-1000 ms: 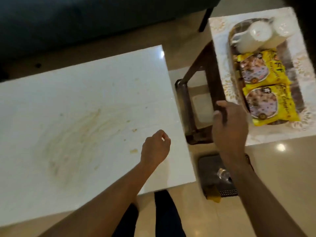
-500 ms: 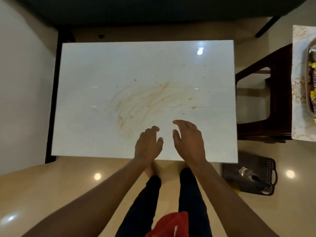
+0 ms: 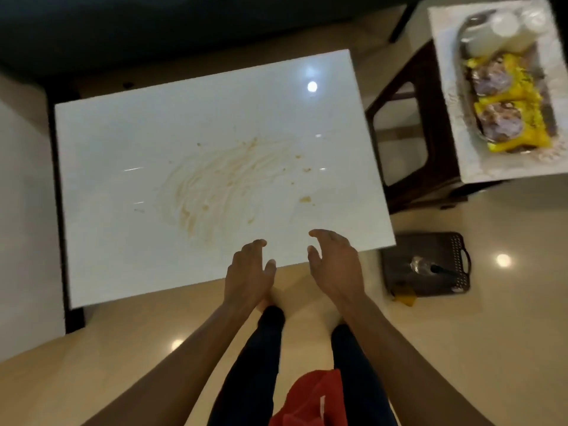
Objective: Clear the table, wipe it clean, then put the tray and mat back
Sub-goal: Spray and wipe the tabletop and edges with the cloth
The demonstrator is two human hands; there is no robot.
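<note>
The white glossy table (image 3: 123, 142) carries a brown smeared stain (image 3: 221, 186) and crumbs in its middle. My left hand (image 3: 249, 272) and my right hand (image 3: 335, 265) hover over the near edge, both empty with fingers spread. At the upper right, a white patterned mat (image 3: 445, 72) rests on a dark stool (image 3: 430, 124). On the mat sits a tray (image 3: 547, 118) holding yellow snack packets (image 3: 510, 118) and white cups (image 3: 491, 32).
A dark plastic basket (image 3: 427, 265) with a spray bottle (image 3: 427, 267) and a yellow cloth (image 3: 405, 298) stands on the floor right of the table. A dark sofa (image 3: 153, 23) runs behind the table. A white surface (image 3: 24, 210) lies at the left.
My right hand has let go of the stool at the right and come back over the table's near edge beside the left hand. The view swung left, then slightly back right.
</note>
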